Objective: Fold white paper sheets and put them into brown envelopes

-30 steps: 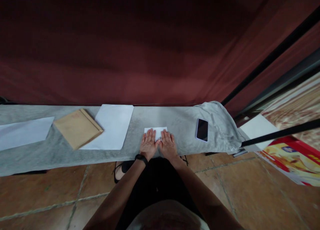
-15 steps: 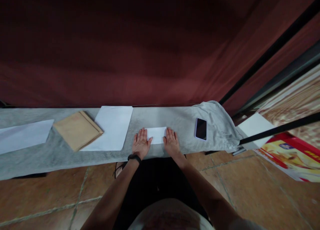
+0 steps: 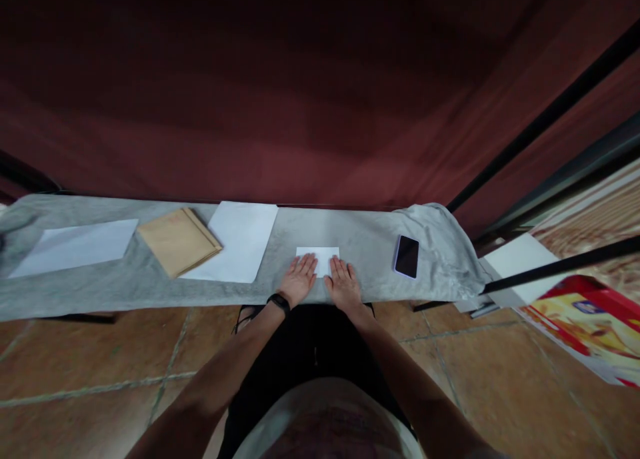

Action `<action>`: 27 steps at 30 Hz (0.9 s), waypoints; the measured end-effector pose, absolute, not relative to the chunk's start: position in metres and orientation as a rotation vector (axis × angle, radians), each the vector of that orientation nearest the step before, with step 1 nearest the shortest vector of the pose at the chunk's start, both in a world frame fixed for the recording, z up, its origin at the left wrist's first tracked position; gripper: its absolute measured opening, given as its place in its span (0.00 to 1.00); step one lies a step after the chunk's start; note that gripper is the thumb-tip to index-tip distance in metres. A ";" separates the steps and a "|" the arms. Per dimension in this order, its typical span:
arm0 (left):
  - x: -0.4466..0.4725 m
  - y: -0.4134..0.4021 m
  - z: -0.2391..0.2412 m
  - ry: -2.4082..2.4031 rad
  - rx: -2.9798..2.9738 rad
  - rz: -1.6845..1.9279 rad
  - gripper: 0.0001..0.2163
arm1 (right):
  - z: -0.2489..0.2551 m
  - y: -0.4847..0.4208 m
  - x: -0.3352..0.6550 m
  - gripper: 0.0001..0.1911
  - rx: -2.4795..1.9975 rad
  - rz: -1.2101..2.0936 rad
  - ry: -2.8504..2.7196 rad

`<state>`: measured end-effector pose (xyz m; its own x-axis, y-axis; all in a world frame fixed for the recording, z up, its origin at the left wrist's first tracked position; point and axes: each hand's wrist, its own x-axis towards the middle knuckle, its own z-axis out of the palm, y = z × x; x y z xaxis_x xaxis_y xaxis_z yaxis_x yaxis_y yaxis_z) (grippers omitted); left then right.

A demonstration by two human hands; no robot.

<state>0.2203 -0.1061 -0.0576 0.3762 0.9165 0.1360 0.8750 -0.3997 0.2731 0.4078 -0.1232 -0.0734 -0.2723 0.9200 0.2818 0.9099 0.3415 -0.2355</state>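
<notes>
A small white piece of paper [image 3: 323, 259] lies flat on the grey cloth in front of me. It looks folded, though the layers are too small to make out. My left hand [image 3: 299, 278], with a black band on its wrist, rests palm down over the paper's left part, fingers stretched out. On the right side, my right hand [image 3: 343, 283] lies flat as well, its fingers covering the paper's lower right corner. Between the two hands the paper's middle and upper edge stay visible.
Left of my hands are white sheets [image 3: 245, 239], a brown paper envelope stack [image 3: 177, 241] partly on them, and another white sheet [image 3: 83, 248]. A phone [image 3: 407, 256] lies to the right on the grey cloth [image 3: 370, 236]. A red-and-yellow box [image 3: 590, 319] is at far right.
My left hand has slid inward and now covers more of the paper's left part. The right hand stays flat at the right side. The whole view has shifted slightly.
</notes>
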 end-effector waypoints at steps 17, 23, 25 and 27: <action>0.241 -0.109 -0.039 1.592 2.664 -0.154 0.25 | -0.078 -0.123 0.408 0.29 -1.639 0.011 -2.226; 0.250 -0.111 -0.033 1.609 2.630 -0.183 0.24 | -0.077 -0.122 0.409 0.30 -1.621 0.066 -2.217; 0.253 -0.112 -0.031 1.624 2.623 -0.201 0.23 | -0.076 -0.123 0.409 0.30 -1.622 0.086 -2.208; 0.254 -0.113 -0.029 1.641 2.603 -0.159 0.23 | -0.076 -0.123 0.409 0.30 -1.623 0.105 -2.194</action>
<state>0.2537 -0.1126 -0.0292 0.4280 0.8959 -0.1190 0.9021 -0.4315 -0.0041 0.4093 -0.1231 -0.0759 -0.2400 0.9303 0.2773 0.8997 0.3204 -0.2964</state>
